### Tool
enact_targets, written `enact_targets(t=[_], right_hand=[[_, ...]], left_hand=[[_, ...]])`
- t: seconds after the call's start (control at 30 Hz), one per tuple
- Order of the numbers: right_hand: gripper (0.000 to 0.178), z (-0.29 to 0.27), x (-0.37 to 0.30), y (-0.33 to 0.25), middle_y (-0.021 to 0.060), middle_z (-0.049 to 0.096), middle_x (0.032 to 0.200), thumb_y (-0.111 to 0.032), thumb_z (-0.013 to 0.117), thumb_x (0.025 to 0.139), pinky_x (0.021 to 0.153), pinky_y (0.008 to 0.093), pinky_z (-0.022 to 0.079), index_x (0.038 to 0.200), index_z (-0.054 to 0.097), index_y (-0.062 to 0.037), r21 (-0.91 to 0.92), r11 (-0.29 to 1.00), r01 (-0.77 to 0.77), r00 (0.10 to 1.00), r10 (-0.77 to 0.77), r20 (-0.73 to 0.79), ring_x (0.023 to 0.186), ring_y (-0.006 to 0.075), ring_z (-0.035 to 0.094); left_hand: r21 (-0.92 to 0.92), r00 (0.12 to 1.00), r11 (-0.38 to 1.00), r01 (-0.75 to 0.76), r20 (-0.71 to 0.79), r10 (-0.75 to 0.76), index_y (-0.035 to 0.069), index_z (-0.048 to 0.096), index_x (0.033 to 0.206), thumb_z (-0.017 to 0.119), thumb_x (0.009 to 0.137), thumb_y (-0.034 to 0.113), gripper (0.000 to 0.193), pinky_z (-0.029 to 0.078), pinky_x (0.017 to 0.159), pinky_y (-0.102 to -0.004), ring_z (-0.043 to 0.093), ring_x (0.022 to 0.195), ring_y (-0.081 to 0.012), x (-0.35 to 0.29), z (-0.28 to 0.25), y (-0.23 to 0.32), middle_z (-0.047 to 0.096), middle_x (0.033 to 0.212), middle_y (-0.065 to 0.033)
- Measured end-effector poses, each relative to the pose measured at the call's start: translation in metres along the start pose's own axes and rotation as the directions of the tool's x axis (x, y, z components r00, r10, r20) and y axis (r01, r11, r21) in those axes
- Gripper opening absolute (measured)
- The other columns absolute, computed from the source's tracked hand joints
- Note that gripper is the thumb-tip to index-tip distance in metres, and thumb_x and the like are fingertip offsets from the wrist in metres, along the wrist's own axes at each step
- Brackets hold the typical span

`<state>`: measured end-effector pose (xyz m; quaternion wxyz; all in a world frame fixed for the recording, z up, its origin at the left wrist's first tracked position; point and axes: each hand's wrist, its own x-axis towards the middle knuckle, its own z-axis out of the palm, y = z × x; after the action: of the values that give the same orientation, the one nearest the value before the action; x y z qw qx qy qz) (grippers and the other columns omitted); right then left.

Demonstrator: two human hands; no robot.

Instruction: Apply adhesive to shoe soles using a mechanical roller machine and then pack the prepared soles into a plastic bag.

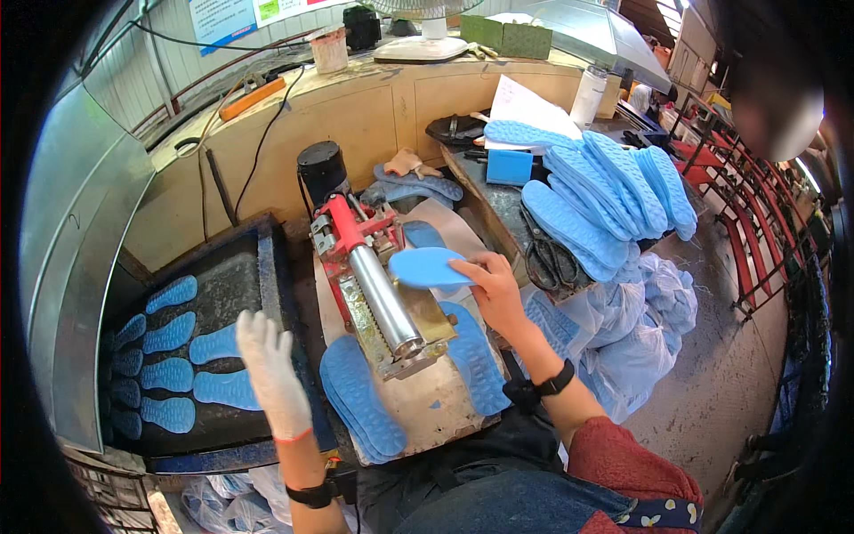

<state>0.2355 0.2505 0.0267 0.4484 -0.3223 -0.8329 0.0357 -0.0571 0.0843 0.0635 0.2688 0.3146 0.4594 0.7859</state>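
Observation:
My right hand [494, 294], bare, pinches one end of a smooth light-blue insole [427, 268] between thumb and fingers. It holds the insole flat, just right of the steel roller [384, 303] of a small red-framed roller machine [342, 222]. My left hand [274, 369], in a white glove, is raised with its fingers apart and nothing in them. Beside it, textured blue insoles [227, 389] lie in rows on a dark conveyor bed [236, 280]. A stack of insoles [360, 396] sits left of the roller's near end, and more insoles [476, 360] lie to its right.
Piled insoles [592, 191] and black scissors [543, 254] rest on a side bench at right. Below stand plastic bags of insoles [636, 329]. A metal hood [80, 249] rises at the far left. A fan [431, 31] and an orange bar [252, 99] are on the back ledge.

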Motion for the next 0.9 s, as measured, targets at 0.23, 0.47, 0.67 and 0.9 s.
enact_targets(t=[0.23, 0.47, 0.67, 0.9], right_hand=[[0.045, 0.001, 0.038, -0.030, 0.0095, 0.058, 0.106, 0.003, 0.064, 0.075, 0.081, 0.0364, 0.047, 0.116, 0.062, -0.0145, 0.134, 0.958, 0.254, 0.942, -0.277, 0.191, 0.097, 0.0292, 0.055], [0.037, -0.001, -0.023, -0.013, 0.0104, 0.061, 0.102, -0.003, 0.064, 0.082, 0.080, 0.0324, 0.048, 0.118, 0.059, -0.0082, 0.256, 0.945, -0.206, 0.977, 0.213, -0.001, 0.094, 0.0232, 0.059], [0.025, 0.046, -0.101, -0.018, 0.0148, 0.064, 0.090, -0.017, 0.057, 0.090, 0.072, 0.0360, 0.048, 0.112, 0.056, -0.0046, 0.311, 0.703, -0.640, 0.767, 0.560, 0.313, 0.079, 0.0266, 0.063], [0.028, 0.116, -0.132, -0.069, 0.0235, 0.063, 0.091, -0.027, 0.058, 0.088, 0.071, 0.0465, 0.047, 0.095, 0.062, -0.0002, 0.188, 0.800, -0.569, 0.667, 0.316, 0.675, 0.086, 0.0401, 0.061]], left_hand=[[0.042, 0.967, 0.995, -0.088, 0.245, 0.075, 0.008, 0.015, 0.148, 0.032, 0.100, 0.041, 0.061, 0.015, 0.115, -0.0424, 0.016, 0.142, -0.0315, 0.003, 0.073, -0.009, 0.017, 0.152, -0.0177], [0.521, 0.923, 0.802, -0.292, 0.375, 0.093, 0.002, 0.012, 0.147, 0.027, 0.099, 0.049, 0.069, 0.014, 0.114, -0.0383, 0.023, 0.138, -0.0286, 0.004, 0.034, -0.056, 0.018, 0.151, -0.0165], [-0.074, 0.915, 0.960, 0.271, 0.328, -0.233, 0.008, 0.026, 0.144, 0.026, 0.100, 0.050, 0.061, 0.036, 0.104, -0.0364, 0.045, 0.122, -0.0218, -0.038, 0.006, -0.084, 0.044, 0.133, -0.0105], [-0.324, 0.725, 0.666, 0.672, 0.102, -0.682, 0.003, 0.046, 0.130, 0.031, 0.096, 0.058, 0.067, 0.046, 0.092, -0.0378, 0.058, 0.103, -0.0255, -0.090, -0.014, -0.042, 0.059, 0.117, -0.0095]])
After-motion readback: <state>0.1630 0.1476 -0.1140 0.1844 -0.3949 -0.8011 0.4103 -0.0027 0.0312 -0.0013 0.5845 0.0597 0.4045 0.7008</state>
